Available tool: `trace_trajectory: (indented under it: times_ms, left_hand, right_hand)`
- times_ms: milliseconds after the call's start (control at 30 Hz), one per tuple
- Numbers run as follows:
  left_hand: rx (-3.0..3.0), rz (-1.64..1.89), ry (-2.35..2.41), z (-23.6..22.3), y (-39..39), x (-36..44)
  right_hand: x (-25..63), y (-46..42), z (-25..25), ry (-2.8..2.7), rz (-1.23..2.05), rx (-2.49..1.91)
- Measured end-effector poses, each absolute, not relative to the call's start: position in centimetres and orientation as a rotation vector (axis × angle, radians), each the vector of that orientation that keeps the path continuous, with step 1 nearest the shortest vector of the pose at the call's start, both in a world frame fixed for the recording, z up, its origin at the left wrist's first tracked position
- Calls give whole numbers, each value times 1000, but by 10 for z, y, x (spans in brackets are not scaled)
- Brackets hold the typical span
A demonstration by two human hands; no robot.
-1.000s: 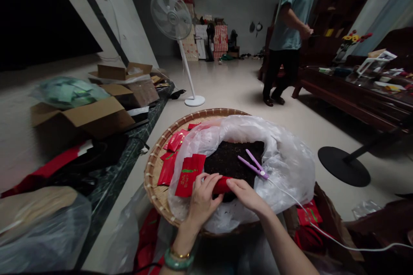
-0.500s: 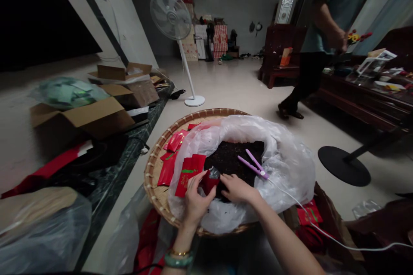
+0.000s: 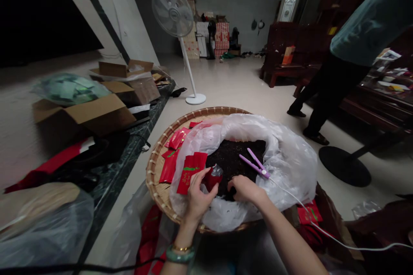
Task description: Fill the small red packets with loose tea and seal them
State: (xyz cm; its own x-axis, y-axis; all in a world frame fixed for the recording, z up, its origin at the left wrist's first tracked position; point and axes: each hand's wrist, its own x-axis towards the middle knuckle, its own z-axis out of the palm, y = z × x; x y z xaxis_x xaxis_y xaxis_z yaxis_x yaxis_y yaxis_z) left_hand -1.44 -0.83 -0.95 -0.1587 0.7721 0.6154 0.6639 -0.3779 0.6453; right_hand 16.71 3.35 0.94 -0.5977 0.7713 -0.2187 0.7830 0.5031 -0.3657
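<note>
My left hand (image 3: 199, 193) is closed around a small red packet (image 3: 213, 176), whose open mouth shows a clear or silvery lining. Just to its right, my right hand (image 3: 245, 188) has its fingers curled down into dark, crumbly loose material (image 3: 227, 154), possibly tea leaves; what sits between the fingertips is hidden. That material fills a white plastic bag (image 3: 290, 159) with its mouth spread wide, set in a round woven bamboo tray (image 3: 153, 180). A lilac tong-shaped heat sealer (image 3: 256, 165) lies on the material and bag edge. Flat red packets (image 3: 190, 172) rest left of my left hand.
The sealer's white cord (image 3: 335, 245) runs off to the right. A white standing fan (image 3: 193, 96) is beyond the tray, and opened cardboard boxes (image 3: 97, 114) are at left. A person (image 3: 345, 68) stands at right near a dark wooden table. A black round base (image 3: 345, 165) stands on the floor.
My right hand has moved off the red packet, slightly right, and its fingers have curled into the dark material. My left hand keeps the packet. The person at right has moved nearer.
</note>
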Motion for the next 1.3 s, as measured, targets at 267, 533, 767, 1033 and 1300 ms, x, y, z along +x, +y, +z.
trace_trajectory:
  times_ms: [267,533,767,1033,1300]
  left_hand:
    - [1997,1596,1648,-10,-7,-11]
    - [2031,1528,1652,-10,-4,-9]
    - [2033,1438,1673,-13,-2,-1]
    - [2008,1423,1681,-14,0,-2]
    - [1933,1439,1673,-17,-1,3]
  right_hand:
    - [170,30,10,2606,-762,1521]
    - [185,37,30,2777,-996,1759]
    - [181,39,84,3115,-1234,1791]
    - [170,36,79,3099,-1570,1881]
    - [168,24,60,3134,-1297,1784]
